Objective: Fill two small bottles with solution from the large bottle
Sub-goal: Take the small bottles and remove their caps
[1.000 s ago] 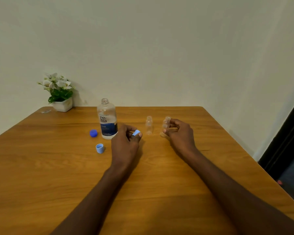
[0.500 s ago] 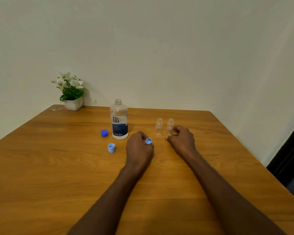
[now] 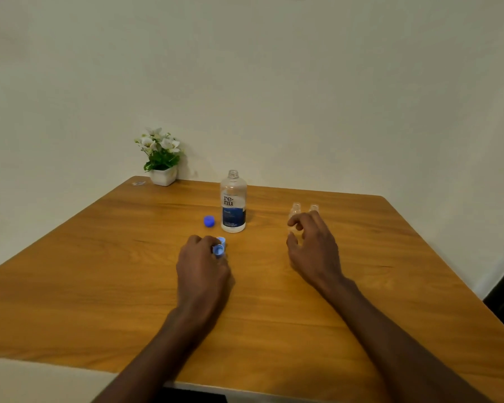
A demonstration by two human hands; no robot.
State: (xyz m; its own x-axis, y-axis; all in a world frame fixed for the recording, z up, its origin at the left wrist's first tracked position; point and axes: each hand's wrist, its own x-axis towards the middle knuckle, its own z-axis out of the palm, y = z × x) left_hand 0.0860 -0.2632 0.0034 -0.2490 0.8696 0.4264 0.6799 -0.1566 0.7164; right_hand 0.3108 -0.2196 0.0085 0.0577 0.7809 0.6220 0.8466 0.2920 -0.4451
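The large clear bottle (image 3: 233,202) with a blue-and-white label stands uncapped at the table's middle back. Its dark blue cap (image 3: 209,221) lies just left of it. Two small clear bottles (image 3: 296,209) (image 3: 314,208) stand side by side, uncapped, to the right. My right hand (image 3: 314,245) hovers right in front of them with fingers apart, hiding their lower parts. My left hand (image 3: 202,266) pinches a light blue small cap (image 3: 218,250) at its fingertips. A second light blue cap (image 3: 222,240) sits on the table just behind it.
A white pot of white flowers (image 3: 162,158) stands at the far left corner of the wooden table (image 3: 99,271), against the wall. A small clear scrap (image 3: 138,183) lies beside it. The table's right edge drops off near a dark opening.
My left hand has carried the light blue cap leftward, up to the other light blue cap. My right hand has let go of the small bottle and spread its fingers.
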